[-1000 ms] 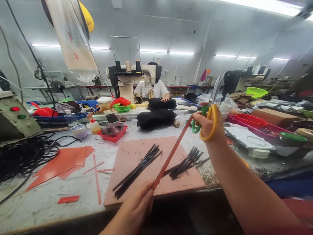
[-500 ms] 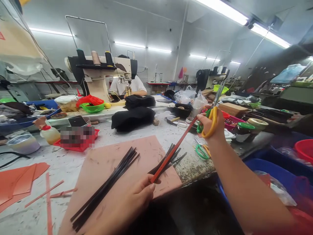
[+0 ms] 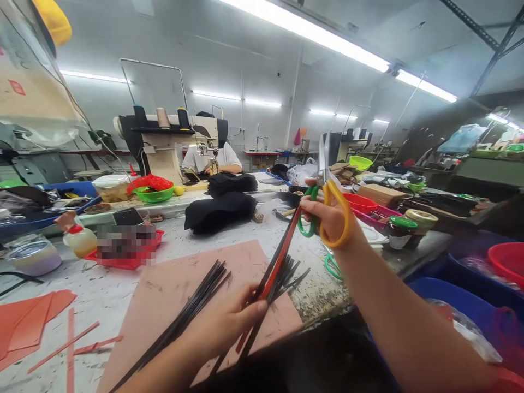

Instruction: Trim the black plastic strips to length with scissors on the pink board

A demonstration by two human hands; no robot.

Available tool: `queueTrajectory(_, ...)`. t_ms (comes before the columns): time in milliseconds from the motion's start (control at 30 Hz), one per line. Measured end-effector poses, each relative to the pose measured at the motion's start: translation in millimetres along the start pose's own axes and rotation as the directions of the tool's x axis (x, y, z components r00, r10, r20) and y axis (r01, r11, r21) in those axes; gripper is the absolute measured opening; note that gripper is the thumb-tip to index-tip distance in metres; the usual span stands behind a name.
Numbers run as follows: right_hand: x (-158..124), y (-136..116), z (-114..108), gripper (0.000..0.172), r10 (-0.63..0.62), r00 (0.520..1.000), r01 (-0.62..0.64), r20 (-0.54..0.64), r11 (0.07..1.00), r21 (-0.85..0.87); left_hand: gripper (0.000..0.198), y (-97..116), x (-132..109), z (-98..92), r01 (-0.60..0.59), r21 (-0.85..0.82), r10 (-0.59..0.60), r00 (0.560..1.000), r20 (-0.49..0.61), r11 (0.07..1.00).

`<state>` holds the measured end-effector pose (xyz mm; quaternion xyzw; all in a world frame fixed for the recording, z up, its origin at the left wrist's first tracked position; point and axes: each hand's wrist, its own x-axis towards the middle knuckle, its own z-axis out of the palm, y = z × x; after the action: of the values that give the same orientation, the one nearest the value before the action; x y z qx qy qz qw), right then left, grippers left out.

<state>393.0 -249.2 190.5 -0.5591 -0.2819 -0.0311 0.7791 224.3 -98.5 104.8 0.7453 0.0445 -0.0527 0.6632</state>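
My left hand [image 3: 235, 316] is closed around a red strip [image 3: 279, 267] and a black strip [image 3: 275, 259] lying along it. Both slant up to my right hand [image 3: 329, 215], whose fingertips pinch their upper ends. That same hand grips scissors [image 3: 323, 158] with one yellow and one green handle loop, blades pointing up. Beneath lies a pink board [image 3: 241, 254]. On it rest a bundle of thin black strips [image 3: 204, 286], partly hidden by my left forearm, and a second group of black strips [image 3: 292, 275] behind the held ones.
Red sheets [image 3: 28, 322] and loose red strips [image 3: 70, 349] lie at left. Behind stand a red basket [image 3: 131, 263], stacked black pieces [image 3: 221, 213] and a sewing machine [image 3: 164, 147] with a person behind it. Green-handled scissors [image 3: 332, 267] lie right; blue tubs [image 3: 434, 289] stand beyond the table edge.
A black strip now lies beside the red one in my hands. My right hand and the scissors have moved left and slightly lower, with the blades more upright. The view has shifted slightly.
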Motion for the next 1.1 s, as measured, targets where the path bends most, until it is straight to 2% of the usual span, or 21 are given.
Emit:
queueTrajectory(100,-21,-11,37,0.039,-0.092,0.983,0.097,0.162,0.995,-0.023,0.037,34,-1,7.1,-0.144,-0.039,0.138,0.982,-0.131,0.989)
queueTrajectory(167,-36,-16,62,0.037,-0.146,0.956,0.161,0.256,0.986,-0.039,0.033,57,-8,8.8,-0.228,-0.105,0.195,0.947,-0.256,0.968)
queueTrajectory(233,-48,-19,86,0.036,-0.174,0.930,0.193,0.323,0.981,-0.028,0.024,73,-20,4.0,-0.280,-0.106,0.224,0.903,-0.366,0.954)
queueTrajectory(300,-57,-22,109,0.036,-0.187,0.914,0.201,0.360,0.980,-0.001,0.018,80,-38,-7.3,-0.285,-0.062,0.228,0.863,-0.451,0.957)
queueTrajectory(433,-59,-25,150,0.034,-0.249,0.905,0.237,0.345,0.968,0.077,0.021,72,-88,-34.7,-0.182,-0.045,0.124,0.810,-0.574,0.982)
queueTrajectory(600,-48,-24,182,0.033,-0.214,0.951,0.176,0.223,0.969,0.176,0.041,40,-157,-47.3,0.017,-0.104,-0.072,0.830,-0.554,0.994)
queueTrajectory(700,-41,-19,188,0.034,-0.159,0.970,0.118,0.183,0.969,0.219,0.044,22,-182,-44.7,0.079,-0.127,-0.136,0.825,-0.548,0.989)
queueTrajectory(800,-36,-12,183,0.034,-0.124,0.980,0.089,0.155,0.973,0.215,0.042,10,-186,-38.5,0.095,-0.142,-0.159,0.819,-0.551,0.985)
queueTrajectory(967,-30,-7,151,0.034,-0.122,0.988,0.110,0.094,0.986,0.123,0.038,-4,-165,-25.8,0.029,-0.315,-0.192,0.844,-0.501,0.949)
queueTrajectory(1100,-19,-3,112,0.035,-0.121,0.993,0.121,-0.007,0.992,0.014,0.027,-13,-136,-18.7,0.074,-0.293,-0.201,0.881,-0.429,0.953)
